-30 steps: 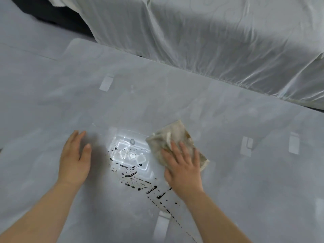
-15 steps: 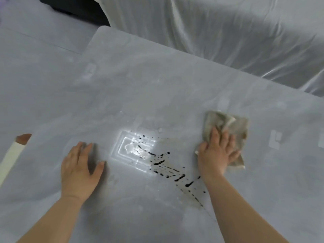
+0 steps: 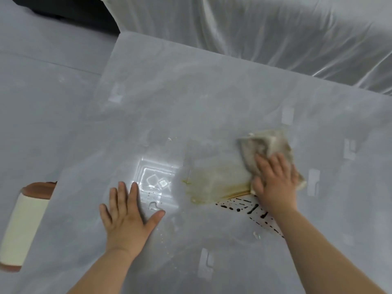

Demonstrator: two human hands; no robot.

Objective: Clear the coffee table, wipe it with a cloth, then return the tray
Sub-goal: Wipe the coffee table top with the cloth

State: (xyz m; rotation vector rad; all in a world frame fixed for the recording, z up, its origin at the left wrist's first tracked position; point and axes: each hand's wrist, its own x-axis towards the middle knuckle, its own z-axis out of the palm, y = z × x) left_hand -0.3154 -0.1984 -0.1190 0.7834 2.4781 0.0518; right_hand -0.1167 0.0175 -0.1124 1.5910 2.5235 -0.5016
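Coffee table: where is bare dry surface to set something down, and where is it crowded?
Free: the far strip of the coffee table between the cloth and the draped furniture, and the far left corner beyond the left hand. Crowded: the middle, where the right hand presses the cloth beside a yellowish smear, dark drops and water droplets.

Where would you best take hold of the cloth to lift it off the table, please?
Probably the bunched far edge of the cloth, pinched from above and from the far side. It rises in folds there, while the near part lies flat under the right hand, next to the brown smear on the table.
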